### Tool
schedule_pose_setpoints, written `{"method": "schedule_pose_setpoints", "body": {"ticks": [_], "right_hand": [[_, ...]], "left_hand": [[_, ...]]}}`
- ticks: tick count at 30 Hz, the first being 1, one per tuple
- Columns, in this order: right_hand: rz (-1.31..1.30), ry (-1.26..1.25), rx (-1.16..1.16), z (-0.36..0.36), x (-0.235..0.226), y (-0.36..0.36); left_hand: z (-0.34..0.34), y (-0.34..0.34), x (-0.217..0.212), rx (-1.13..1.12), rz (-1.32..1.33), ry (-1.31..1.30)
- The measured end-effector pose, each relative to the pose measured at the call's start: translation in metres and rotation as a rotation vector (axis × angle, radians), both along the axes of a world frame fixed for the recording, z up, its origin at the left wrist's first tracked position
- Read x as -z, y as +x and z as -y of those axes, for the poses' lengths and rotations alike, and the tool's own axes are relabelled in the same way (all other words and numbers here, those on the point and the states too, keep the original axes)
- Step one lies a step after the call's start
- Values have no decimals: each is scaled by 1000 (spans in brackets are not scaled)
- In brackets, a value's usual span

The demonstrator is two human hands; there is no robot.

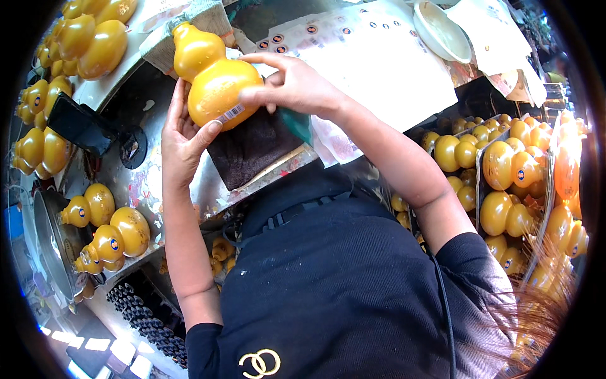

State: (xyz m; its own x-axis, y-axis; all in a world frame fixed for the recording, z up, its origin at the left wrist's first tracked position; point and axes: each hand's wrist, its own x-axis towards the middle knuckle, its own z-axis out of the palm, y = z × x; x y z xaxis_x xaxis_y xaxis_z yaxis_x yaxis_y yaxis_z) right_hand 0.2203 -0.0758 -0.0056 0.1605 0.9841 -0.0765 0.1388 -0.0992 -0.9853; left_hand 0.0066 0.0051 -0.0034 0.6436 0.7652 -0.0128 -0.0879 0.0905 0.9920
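Observation:
A glossy yellow gourd-shaped bottle lies tilted over a dark brown cloth on the metal worktop. My left hand cups its fat lower end from below, thumb beside a small barcode sticker. My right hand reaches over from the right and presses its fingers on the bottle's side.
White sticker sheets and a white bowl lie beyond the cloth. Several more yellow gourd bottles stand at the left, the far left and in trays at the right. A black phone stands on the left.

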Motion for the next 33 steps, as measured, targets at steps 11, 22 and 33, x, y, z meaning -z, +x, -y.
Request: {"method": "schedule_pose_setpoints", "body": {"ticks": [11, 22, 33], "right_hand": [[312, 526, 137, 44, -27, -47], [98, 326, 283, 47, 3, -32], [-829, 34, 283, 29, -19, 9]], "left_hand": [[1, 4, -3, 33, -29, 55], [-1, 1, 2, 9, -97, 84], [2, 13, -11, -67, -20, -53]]}}
